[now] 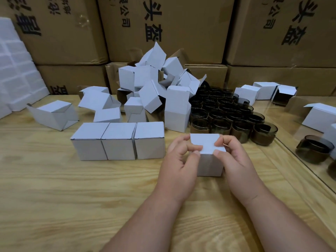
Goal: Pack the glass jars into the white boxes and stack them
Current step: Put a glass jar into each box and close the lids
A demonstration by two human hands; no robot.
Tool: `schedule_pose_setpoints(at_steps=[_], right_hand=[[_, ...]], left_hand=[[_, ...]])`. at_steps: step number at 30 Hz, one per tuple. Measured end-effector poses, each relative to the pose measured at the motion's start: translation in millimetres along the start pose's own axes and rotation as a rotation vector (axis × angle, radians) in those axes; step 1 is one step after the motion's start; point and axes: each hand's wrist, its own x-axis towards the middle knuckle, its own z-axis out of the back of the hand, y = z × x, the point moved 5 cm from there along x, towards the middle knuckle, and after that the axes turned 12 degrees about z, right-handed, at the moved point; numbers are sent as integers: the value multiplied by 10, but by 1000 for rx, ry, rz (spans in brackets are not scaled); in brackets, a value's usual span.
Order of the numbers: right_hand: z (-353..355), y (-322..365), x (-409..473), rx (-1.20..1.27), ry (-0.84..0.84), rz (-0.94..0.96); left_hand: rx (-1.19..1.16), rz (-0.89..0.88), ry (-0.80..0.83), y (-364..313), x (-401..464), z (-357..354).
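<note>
A small white box [207, 142] stands on the wooden table [72, 188] in front of me, its top flap down. My left hand [180, 160] grips its left side, thumb and fingers on the lid edge. My right hand [234, 157] holds its right side, fingertips pressing the lid. Three shut white boxes [118, 140] sit in a row just to the left. Several dark glass jars [227, 113] stand clustered behind the box. What the held box contains is hidden.
A heap of open, unfolded white boxes [154, 84] lies behind the row. Large brown cartons [163, 30] wall off the back. White foam trays [16, 70] lean at the left. A mirror-like panel [309, 139] borders the right, with more boxes and jars by it.
</note>
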Motion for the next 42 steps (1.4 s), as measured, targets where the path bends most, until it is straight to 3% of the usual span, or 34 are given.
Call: schedule_pose_setpoints(at_steps=[4,10,15,18,22,32,42], right_hand=[[-25,37,-65,-175,32,42],[-178,48,-70,-483,98,12],[-319,-49,19,-649,112,3],[-416,-80,68,-690,127,2],[-548,-100,128,-713,117,9],[-671,-119,216,-744,94,-3],[-698,-146,203,-678,136,33]], left_hand=[[52,-60,-67,-52,-159,71],[133,-376,-408,-209,-324,1149],[222,-191,-706,232,-198,2328],[34,13,-762,453,-64,2595],[-60,121,-656,559,114,2579],[41,227,-491,716,302,2585],[52,225,-496,660,287,2550]])
